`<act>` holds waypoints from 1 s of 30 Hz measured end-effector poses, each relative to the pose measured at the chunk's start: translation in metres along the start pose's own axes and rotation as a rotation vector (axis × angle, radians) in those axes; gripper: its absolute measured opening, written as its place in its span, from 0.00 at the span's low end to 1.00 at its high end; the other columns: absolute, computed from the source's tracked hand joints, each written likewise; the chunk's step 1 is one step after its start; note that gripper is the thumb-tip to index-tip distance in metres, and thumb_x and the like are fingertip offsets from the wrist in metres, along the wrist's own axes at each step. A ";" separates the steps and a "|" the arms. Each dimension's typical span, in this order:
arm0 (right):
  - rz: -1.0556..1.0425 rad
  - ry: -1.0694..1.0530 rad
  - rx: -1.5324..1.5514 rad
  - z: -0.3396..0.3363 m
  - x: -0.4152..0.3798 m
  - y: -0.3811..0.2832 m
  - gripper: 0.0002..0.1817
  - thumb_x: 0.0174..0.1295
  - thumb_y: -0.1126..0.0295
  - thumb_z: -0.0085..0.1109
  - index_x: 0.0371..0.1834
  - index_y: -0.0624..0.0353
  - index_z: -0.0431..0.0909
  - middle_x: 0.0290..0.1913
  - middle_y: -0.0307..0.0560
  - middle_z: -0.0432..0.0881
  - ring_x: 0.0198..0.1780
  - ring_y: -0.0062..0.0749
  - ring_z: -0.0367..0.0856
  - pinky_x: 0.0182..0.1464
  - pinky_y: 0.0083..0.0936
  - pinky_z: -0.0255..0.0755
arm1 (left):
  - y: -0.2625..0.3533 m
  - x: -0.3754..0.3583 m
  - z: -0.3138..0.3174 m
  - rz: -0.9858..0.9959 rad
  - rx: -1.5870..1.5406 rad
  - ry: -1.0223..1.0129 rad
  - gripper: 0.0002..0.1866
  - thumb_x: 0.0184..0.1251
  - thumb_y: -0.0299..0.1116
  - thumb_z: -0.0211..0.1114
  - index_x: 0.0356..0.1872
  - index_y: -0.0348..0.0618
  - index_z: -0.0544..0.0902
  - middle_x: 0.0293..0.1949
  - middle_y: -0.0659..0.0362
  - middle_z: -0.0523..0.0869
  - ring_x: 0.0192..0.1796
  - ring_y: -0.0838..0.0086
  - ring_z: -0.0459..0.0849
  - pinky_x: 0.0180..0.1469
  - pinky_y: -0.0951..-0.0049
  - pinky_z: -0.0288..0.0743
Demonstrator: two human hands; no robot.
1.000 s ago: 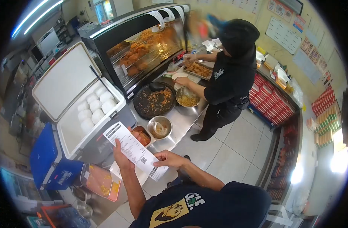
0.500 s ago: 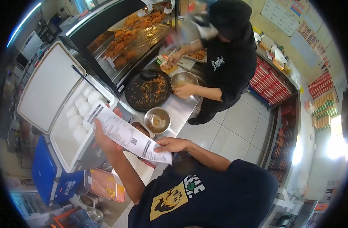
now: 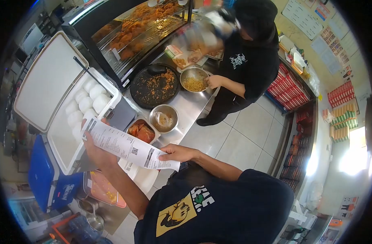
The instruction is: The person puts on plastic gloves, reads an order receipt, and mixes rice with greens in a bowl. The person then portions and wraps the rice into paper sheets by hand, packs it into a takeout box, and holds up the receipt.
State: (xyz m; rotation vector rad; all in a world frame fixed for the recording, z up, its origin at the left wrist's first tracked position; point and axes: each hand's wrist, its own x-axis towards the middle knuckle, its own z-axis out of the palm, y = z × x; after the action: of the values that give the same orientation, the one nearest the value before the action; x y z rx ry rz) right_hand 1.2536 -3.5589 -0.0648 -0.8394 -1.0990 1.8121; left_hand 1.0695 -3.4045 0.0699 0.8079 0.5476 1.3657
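Observation:
A long printed paper receipt (image 3: 123, 143) is stretched between my two hands, its text and a QR code facing up. My left hand (image 3: 97, 153) grips its left end beside the open cooler. At the other end, my right hand (image 3: 180, 153) pinches the paper with the thumb on top. Just beyond the receipt stand a square container (image 3: 142, 132) of reddish-orange food and a steel bowl (image 3: 168, 125) with a clear plastic bag or wrap inside. The open cooler box (image 3: 117, 98) holds several white rounded bundles (image 3: 100, 103).
A co-worker in black (image 3: 251, 61) stands across the steel counter (image 3: 190, 122), one hand on a steel bowl (image 3: 194, 80). A round black tray (image 3: 147, 95) with crumbs lies near the heated display cabinet (image 3: 143, 38). A blue cooler (image 3: 52, 183) sits at lower left.
The receipt and both my hands have shifted left in view, uncovering the container of reddish-orange food. The co-worker's far hand has moved right, and their bowl now tilts, showing the food inside.

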 end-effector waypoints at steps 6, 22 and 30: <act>-0.013 0.028 -0.066 0.011 -0.012 0.011 0.19 0.73 0.61 0.51 0.56 0.66 0.76 0.47 0.40 0.84 0.45 0.17 0.79 0.49 0.19 0.74 | 0.000 -0.010 0.002 0.035 0.038 0.044 0.26 0.76 0.40 0.49 0.69 0.37 0.62 0.58 0.44 0.75 0.55 0.55 0.79 0.56 0.57 0.76; -0.025 0.033 -0.038 0.030 -0.031 0.013 0.22 0.73 0.59 0.52 0.60 0.67 0.73 0.50 0.41 0.83 0.49 0.18 0.78 0.53 0.20 0.72 | 0.003 -0.019 -0.009 0.028 0.060 0.182 0.20 0.78 0.37 0.46 0.61 0.33 0.66 0.54 0.47 0.76 0.53 0.59 0.78 0.56 0.57 0.74; -0.024 0.027 -0.079 0.030 -0.029 0.011 0.20 0.73 0.60 0.52 0.57 0.65 0.75 0.44 0.36 0.82 0.42 0.12 0.77 0.43 0.16 0.74 | 0.001 -0.018 -0.030 -0.036 0.119 0.227 0.23 0.77 0.40 0.48 0.61 0.31 0.67 0.54 0.47 0.76 0.56 0.61 0.76 0.61 0.58 0.69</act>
State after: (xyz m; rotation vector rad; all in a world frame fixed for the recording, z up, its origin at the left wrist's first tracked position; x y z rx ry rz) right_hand 1.2372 -3.5989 -0.0597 -0.8910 -1.1652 1.7428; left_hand 1.0437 -3.4170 0.0502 0.7388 0.8226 1.4109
